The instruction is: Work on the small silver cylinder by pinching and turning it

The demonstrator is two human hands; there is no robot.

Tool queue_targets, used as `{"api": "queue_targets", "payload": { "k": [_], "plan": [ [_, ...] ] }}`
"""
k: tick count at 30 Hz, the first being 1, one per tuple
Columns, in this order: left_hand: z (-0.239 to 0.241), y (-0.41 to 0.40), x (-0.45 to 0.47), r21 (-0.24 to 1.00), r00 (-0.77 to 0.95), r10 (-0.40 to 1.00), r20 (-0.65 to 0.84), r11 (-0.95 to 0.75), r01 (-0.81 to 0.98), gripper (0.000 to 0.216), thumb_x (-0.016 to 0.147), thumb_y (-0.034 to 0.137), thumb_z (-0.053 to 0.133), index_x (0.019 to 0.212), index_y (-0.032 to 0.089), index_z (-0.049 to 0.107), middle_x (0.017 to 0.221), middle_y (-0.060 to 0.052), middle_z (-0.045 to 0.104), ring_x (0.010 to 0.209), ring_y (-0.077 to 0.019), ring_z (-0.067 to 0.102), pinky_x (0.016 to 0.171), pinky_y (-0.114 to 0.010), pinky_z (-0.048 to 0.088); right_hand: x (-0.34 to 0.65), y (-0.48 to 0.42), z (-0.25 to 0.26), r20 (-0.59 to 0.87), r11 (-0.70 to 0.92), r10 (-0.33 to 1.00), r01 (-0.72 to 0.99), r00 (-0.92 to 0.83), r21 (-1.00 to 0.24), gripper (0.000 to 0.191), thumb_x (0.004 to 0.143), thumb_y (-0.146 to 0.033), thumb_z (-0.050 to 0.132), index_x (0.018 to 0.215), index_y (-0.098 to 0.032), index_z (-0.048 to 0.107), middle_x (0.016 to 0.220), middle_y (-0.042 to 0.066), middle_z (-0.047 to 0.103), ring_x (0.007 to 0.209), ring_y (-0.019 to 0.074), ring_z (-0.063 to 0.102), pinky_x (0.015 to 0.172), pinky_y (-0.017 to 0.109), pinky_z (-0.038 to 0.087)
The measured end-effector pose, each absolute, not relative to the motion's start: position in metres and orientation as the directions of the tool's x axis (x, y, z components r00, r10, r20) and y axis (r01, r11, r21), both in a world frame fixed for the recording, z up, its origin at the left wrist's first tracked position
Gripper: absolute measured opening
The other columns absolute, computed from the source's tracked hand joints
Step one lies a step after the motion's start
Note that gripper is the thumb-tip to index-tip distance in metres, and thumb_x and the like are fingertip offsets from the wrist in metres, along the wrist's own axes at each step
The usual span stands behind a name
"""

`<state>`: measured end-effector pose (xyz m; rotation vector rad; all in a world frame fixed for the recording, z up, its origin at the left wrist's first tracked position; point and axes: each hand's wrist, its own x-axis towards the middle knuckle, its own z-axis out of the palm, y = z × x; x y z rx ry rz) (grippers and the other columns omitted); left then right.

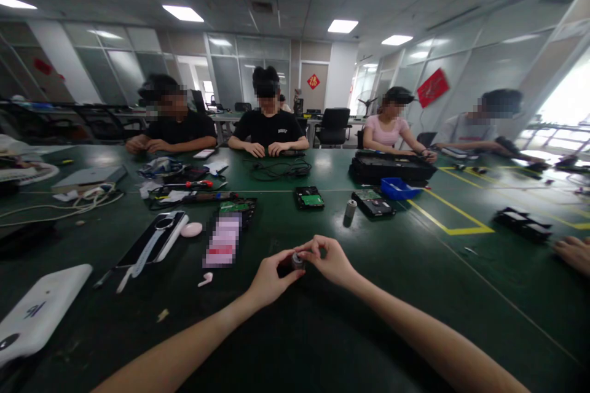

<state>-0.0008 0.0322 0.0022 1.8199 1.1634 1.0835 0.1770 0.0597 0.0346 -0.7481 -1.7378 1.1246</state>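
Observation:
Close in front of me, a small grey metal cylinder (298, 262) stands upright in the fingers of my left hand (273, 276). The thumb and fingers wrap round its sides. My right hand (332, 261) pinches at the cylinder's top end with thumb and forefinger; any smaller part between those fingertips is too small to make out. Farther off, a similar silver cylinder (351, 209) stands on the green table (387, 344). Beside it lies a hard drive (374, 202), and another hard drive (310, 198) with a green circuit board lies to its left.
Left of my hands lie a lit phone (224, 239), an earbud (206, 279), a watch (159, 233) and a white device (41, 307). Tools and a red screwdriver (198, 184) are farther back. A blue tray (399, 188) touches a black case (387, 166). Several people sit across the table.

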Motion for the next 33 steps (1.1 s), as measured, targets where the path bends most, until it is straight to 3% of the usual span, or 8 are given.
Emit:
{"api": "queue_targets", "payload": {
  "k": [8,13,20,28,33],
  "plan": [
    [0.003,0.031,-0.001,0.878,0.247,0.930,0.273,-0.345,0.332,0.040,0.075,0.027,0.071,0.114,0.020,0.063,0.106,-0.005,0.070,0.095,-0.0216,0.065,0.085,-0.031,0.050,0.176,0.062,0.026,0.371,0.453,0.829,0.112,-0.417,-0.885,0.035,0.079,-0.036,0.066,0.063,-0.020,0.040,0.082,0.005,0.070,0.082,0.0214,0.069,0.075,0.035,0.053],
    [0.004,0.031,0.000,0.874,0.234,0.935,0.267,-0.337,0.351,0.036,0.074,0.026,0.071,0.109,0.021,0.065,0.101,-0.003,0.071,0.092,-0.0213,0.066,0.085,-0.032,0.050,0.181,0.065,0.036,0.406,0.457,0.874,0.167,-0.267,-0.874,0.032,0.081,-0.042,0.064,0.071,-0.021,0.043,0.070,0.001,0.065,0.070,0.0188,0.067,0.069,0.033,0.053],
    [0.003,0.031,-0.002,0.872,0.241,0.933,0.267,-0.340,0.351,0.040,0.075,0.028,0.070,0.114,0.021,0.063,0.105,-0.006,0.070,0.094,-0.0225,0.065,0.084,-0.032,0.050,0.178,0.057,0.029,0.354,0.434,0.835,0.109,-0.422,-0.894,0.033,0.077,-0.040,0.068,0.070,-0.020,0.043,0.091,0.008,0.071,0.089,0.0227,0.069,0.080,0.039,0.054],
    [0.003,0.031,-0.001,0.873,0.225,0.941,0.253,-0.323,0.366,0.039,0.074,0.029,0.071,0.111,0.021,0.064,0.104,-0.005,0.070,0.095,-0.0221,0.065,0.087,-0.033,0.050,0.199,0.087,0.034,0.398,0.423,0.873,0.030,-0.283,-0.906,0.041,0.074,-0.039,0.071,0.063,-0.021,0.036,0.085,0.009,0.073,0.091,0.0250,0.070,0.078,0.038,0.054],
    [0.008,0.030,-0.003,0.862,0.245,0.936,0.255,-0.334,0.382,0.038,0.074,0.031,0.071,0.111,0.021,0.064,0.105,-0.005,0.070,0.096,-0.0220,0.065,0.088,-0.034,0.050,0.264,0.126,0.029,0.210,0.307,0.853,0.134,-0.478,-0.942,0.046,0.068,-0.039,0.076,0.059,-0.020,0.034,0.080,0.010,0.073,0.098,0.0278,0.068,0.075,0.037,0.054]
  ]
}}
